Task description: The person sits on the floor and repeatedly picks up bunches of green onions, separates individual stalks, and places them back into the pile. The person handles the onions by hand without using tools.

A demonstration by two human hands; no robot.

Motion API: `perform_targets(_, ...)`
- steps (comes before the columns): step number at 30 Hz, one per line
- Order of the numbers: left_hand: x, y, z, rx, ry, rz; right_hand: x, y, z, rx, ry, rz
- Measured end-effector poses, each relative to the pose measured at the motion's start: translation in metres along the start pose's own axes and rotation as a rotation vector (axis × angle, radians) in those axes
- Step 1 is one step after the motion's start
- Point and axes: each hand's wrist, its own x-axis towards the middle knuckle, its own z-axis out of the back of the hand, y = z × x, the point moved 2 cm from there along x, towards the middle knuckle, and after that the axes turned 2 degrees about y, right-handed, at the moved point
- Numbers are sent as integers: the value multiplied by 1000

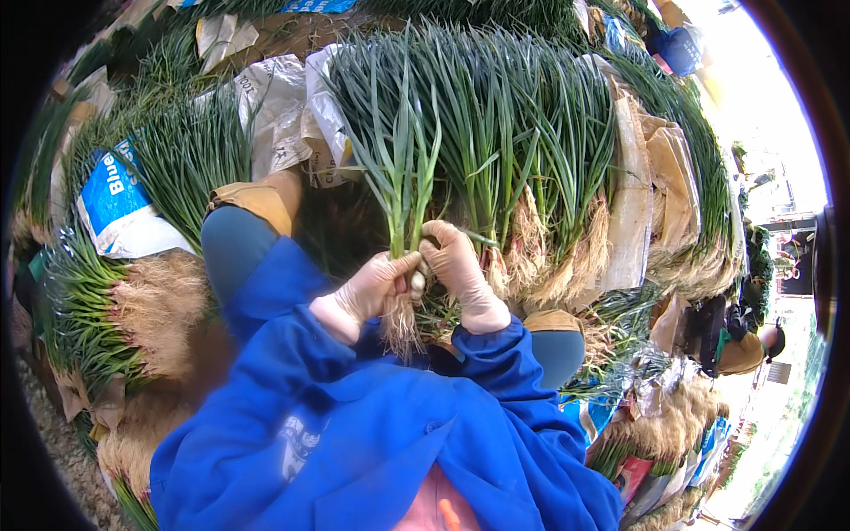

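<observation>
A small bunch of leafy allium stalks [402, 172], like green garlic or scallions, stands upright in front of my chest. Around its pale base closes my left hand [365, 289], in a thin pale glove; long stringy roots [400, 325] hang below the fingers. From the other side my right hand [461, 269], gloved too, pinches at the lower stems, its thumb and fingers curled in. Its exact hold is partly hidden by the fingers. Just beyond, a dense row of the same plants [518, 126] stands with roots downward, close to my right hand.
Plants with pale root masses [163, 312] lie at my left. A blue and white printed sack [126, 206] sits beside them. Folded woven sacks [631, 192] stand right of the row. My bent knees [236, 245] flank the work. Another person [740, 352] is at far right.
</observation>
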Motion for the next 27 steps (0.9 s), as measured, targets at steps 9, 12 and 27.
perform_targets(9,3,11,6,188,-201,-121,-3,-16,-13,-225,-376,-89)
perform_targets(12,-5,12,0,128,-114,-30,3,-30,-6,518,-350,-352)
perform_targets(27,-12,18,4,-160,42,101,0,-8,-30,562,128,-254)
